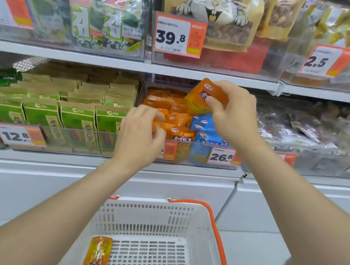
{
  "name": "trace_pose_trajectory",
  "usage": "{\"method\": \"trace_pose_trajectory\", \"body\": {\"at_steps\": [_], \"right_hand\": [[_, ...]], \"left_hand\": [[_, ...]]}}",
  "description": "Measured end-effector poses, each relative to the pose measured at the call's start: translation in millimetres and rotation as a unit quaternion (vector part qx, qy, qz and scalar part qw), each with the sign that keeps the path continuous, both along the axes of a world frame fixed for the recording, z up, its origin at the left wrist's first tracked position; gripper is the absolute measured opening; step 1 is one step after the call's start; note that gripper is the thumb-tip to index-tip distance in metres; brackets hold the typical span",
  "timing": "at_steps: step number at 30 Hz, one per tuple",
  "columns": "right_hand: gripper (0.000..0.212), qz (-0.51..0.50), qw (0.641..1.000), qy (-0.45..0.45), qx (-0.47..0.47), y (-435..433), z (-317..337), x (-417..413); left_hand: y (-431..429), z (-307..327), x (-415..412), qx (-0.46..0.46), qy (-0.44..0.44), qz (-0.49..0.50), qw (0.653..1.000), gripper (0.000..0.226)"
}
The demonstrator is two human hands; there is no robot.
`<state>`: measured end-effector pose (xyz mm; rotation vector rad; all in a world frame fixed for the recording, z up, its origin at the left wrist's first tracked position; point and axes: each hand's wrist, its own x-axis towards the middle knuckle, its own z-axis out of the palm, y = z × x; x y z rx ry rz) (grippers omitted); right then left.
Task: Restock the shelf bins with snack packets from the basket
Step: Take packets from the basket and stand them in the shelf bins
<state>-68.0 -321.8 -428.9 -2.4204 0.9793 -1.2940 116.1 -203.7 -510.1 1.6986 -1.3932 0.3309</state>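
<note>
My right hand [230,114] pinches an orange snack packet [199,98] tilted above the middle clear bin [200,154], which holds several orange packets [177,119] and blue packets [205,127]. My left hand [141,133] reaches into the same bin's left front, its curled fingers gripping an orange packet [159,124] there. Below, the white basket [160,215] with an orange handle holds one yellow-orange packet [97,254] at its left front.
Green seed bags [43,115] fill the bin to the left; clear bags of mixed snacks [301,127] fill the bin to the right. The upper shelf [112,62] carries seaweed packs and nut bags. Price tags hang on the bin fronts.
</note>
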Motion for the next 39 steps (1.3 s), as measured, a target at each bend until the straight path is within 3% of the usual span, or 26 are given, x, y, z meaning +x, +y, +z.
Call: {"method": "trace_pose_trajectory", "body": {"at_steps": [5,8,14,18,24,30,35,37,39], "right_hand": [[0.017,-0.008,0.994,0.08,-0.078,-42.5,-10.2,2.7],[0.016,0.025,0.998,0.038,-0.053,-52.5,-18.9,2.5],[0.013,0.081,0.997,-0.001,0.019,-54.0,-23.0,2.2],[0.013,0.092,0.994,0.015,0.06,-55.4,-23.5,0.9],[0.014,0.109,0.988,0.073,0.081,-58.9,-23.4,14.6],[0.012,0.118,0.966,0.211,0.096,-65.5,-12.0,31.5],[0.039,0.091,0.911,0.382,0.123,-66.8,-15.0,47.0],[0.039,0.088,0.902,0.397,0.145,-65.6,-21.9,51.8],[0.038,0.079,0.92,0.359,0.139,-66.4,-23.0,54.2]], "left_hand": [[-47.6,24.9,3.5,0.156,-0.069,-0.027,0.985,0.032],[-62.8,23.9,3.3,0.19,-0.082,-0.034,0.978,0.032],[-69.2,16.5,0.2,0.156,-0.068,-0.012,0.985,0.025],[-66.7,7.2,0.9,0.106,-0.077,-0.021,0.991,0.024],[-64.7,7.1,3.0,0.139,-0.05,-0.023,0.989,0.018],[-61.1,6.7,1.3,0.137,-0.036,-0.018,0.99,0.014],[-58.2,6.3,1.1,0.149,-0.055,-0.014,0.987,0.018],[-57.1,4.8,0.8,0.15,-0.061,-0.017,0.987,0.019],[-56.3,3.3,1.3,0.15,-0.059,-0.019,0.987,0.02]]}}
